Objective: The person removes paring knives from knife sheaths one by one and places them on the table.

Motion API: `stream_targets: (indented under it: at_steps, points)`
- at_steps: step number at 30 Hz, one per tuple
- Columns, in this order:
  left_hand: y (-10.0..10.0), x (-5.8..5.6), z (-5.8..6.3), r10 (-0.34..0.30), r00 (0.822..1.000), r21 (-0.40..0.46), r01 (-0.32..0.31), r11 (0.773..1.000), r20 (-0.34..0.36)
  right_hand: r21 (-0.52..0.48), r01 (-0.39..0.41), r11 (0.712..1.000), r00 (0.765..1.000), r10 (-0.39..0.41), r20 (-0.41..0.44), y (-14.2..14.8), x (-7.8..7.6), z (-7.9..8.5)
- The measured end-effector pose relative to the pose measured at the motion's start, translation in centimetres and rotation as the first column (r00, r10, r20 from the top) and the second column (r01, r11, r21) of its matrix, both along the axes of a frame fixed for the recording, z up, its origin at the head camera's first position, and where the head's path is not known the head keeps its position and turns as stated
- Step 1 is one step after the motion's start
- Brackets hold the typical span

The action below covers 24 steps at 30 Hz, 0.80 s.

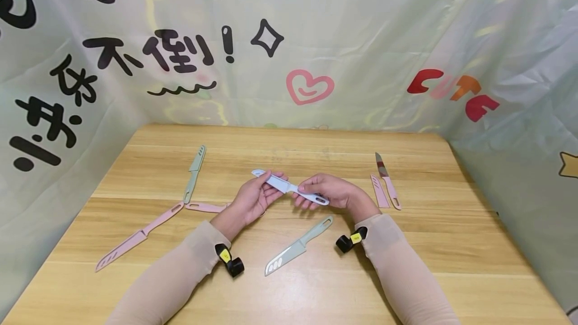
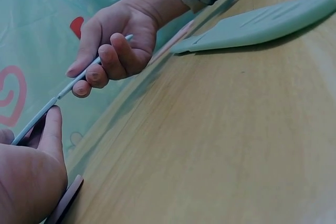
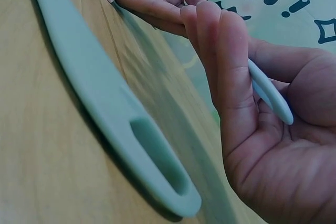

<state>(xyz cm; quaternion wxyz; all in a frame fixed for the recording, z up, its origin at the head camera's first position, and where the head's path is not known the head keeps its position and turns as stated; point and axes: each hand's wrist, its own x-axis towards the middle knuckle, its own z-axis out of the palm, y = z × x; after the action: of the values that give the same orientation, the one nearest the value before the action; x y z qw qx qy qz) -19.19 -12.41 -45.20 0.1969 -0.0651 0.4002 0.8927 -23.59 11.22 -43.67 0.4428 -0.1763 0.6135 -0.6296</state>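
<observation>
Pale blue knife (image 1: 279, 183) is held above the wooden table (image 1: 406, 275); we see the left hand (image 1: 253, 197) pinching its blade end between thumb and fingers, right hand (image 1: 334, 192) grasping the handle. Curtain (image 1: 370, 29) reads "不倒!" and "CUTE". Slim knife, slotted handle end; blade probably sheathed, we think.

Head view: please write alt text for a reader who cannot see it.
A light-blue sheathed knife is held over a wooden table, the person's left hand at its sheath, right hand at its handle. Green knives and pink knives lie nearby, the rightmost unsheathed beside a pink sheath.
</observation>
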Motion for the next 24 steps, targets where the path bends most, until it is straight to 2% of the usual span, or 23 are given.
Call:
stream_targets:
  at_steps: [24]
  points:
    - [-0.17, -0.17, -0.06, 0.025, 1.000, -0.002, -0.024, 1.000, 0.006, 0.017, -0.001, 1.000, 1.000, 0.001, -0.015, 0.25, -0.10, 0.10]
